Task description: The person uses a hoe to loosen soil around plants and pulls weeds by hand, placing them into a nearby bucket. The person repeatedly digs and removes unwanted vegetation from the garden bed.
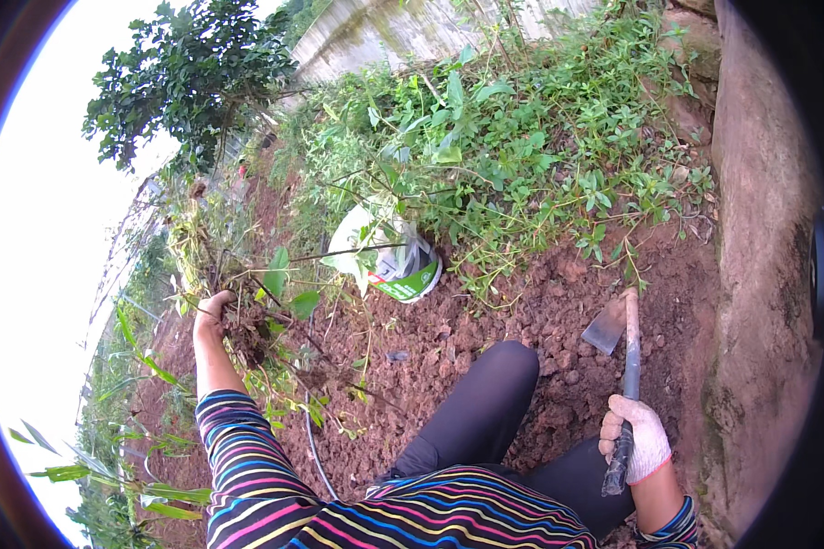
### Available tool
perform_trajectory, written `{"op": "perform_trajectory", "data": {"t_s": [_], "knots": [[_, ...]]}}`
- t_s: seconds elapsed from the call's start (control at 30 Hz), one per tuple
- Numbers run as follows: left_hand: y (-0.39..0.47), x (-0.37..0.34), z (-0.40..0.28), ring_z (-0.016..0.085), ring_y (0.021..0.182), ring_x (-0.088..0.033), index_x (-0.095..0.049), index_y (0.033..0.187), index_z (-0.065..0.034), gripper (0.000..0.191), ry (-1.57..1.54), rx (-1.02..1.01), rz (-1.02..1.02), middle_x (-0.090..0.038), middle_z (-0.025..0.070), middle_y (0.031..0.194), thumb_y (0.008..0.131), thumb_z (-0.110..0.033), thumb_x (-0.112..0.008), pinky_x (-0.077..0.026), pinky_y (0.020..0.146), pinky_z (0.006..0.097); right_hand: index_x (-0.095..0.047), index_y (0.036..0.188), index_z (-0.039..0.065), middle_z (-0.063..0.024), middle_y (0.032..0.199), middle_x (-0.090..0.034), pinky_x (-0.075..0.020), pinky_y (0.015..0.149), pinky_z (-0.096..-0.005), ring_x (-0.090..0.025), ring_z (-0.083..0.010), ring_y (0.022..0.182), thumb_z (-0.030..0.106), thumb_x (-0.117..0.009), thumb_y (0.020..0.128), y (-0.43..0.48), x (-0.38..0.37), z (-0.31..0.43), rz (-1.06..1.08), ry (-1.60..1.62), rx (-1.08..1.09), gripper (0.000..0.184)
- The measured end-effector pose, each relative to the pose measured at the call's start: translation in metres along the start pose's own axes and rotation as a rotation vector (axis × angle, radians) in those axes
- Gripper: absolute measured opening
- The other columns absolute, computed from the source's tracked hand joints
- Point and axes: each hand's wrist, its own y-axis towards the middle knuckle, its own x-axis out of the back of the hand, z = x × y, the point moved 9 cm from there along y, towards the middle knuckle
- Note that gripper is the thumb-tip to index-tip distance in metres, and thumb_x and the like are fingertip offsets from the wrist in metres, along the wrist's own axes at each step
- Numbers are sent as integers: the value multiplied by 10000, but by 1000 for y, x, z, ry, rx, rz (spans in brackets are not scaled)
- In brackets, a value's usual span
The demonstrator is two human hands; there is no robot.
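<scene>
My left hand (213,314), bare, is stretched out to the left and grips a clump of pulled weeds (250,336) with soil on the roots. Leafy stems from the clump trail to the right and downward. In my right hand (637,438), which wears a whitish knit glove, is the handle of a hoe (632,350). Dark wrapping covers the handle's lower end. The hoe's metal blade (605,329) rests at or just above the loose reddish soil (556,288), beside the handle's far end.
A white and green bucket (412,278) with a plastic bag stands ahead, by dense green weeds (535,137). A rock wall (755,274) rises close on the right. A thin hose (314,446) lies on the soil to the left. Beyond my left arm, the ground seems to drop away.
</scene>
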Motion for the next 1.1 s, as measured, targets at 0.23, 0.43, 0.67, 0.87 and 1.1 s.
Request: {"op": "perform_trajectory", "data": {"t_s": [0.23, 0.43, 0.67, 0.87, 1.1], "knots": [[103, -94, 13, 240, 481, -574, -601, 924, 18, 341, 187, -29, 234, -615, 112, 663, 596, 29, -694, -474, 425, 354, -387, 655, 167, 45, 557, -370, -403, 413, -298, -380, -101, 437, 176, -534, 882, 37, -16, -4, -35, 162, -69, 271], [262, -164, 62, 222, 641, -607, -595, 1054, 16, 521, 626, -118, 151, -630, 101, 763, 549, -14, -723, -522, 564, 380, -390, 658, 161, 46, 532, -373, -357, 394, -218, -394, -71, 436, 256, -560, 925, 38, -35, 8, -405, -215, -109, 330], [293, -291, 73, 312, 1020, -635, -554, 1171, -34, 527, 1234, -204, -102, -645, 181, 1104, 704, -240, -688, -510, 860, 381, -455, 737, 169, 51, 586, -438, -395, 406, -210, -442, -78, 460, 180, -596, 866, 39, -44, 3, -566, -294, -132, 192], [295, -368, 111, 288, 1031, -636, -636, 1069, -65, 247, 1414, -243, 128, -657, 135, 1104, 866, -149, -523, -512, 834, 394, -454, 742, 162, 33, 556, -436, -386, 385, -235, -439, -100, 435, 146, -604, 866, 52, -58, 5, -604, -414, -187, 195], [305, -452, 185, 283, 943, -661, -681, 1040, -83, 260, 1705, -591, 581, -676, 136, 1029, 825, -181, -573, -525, 762, 408, -475, 725, 94, -21, 540, -458, -383, 377, -252, -446, -130, 411, 119, -611, 856, 80, -83, 17, -613, -503, -235, 191]]}}
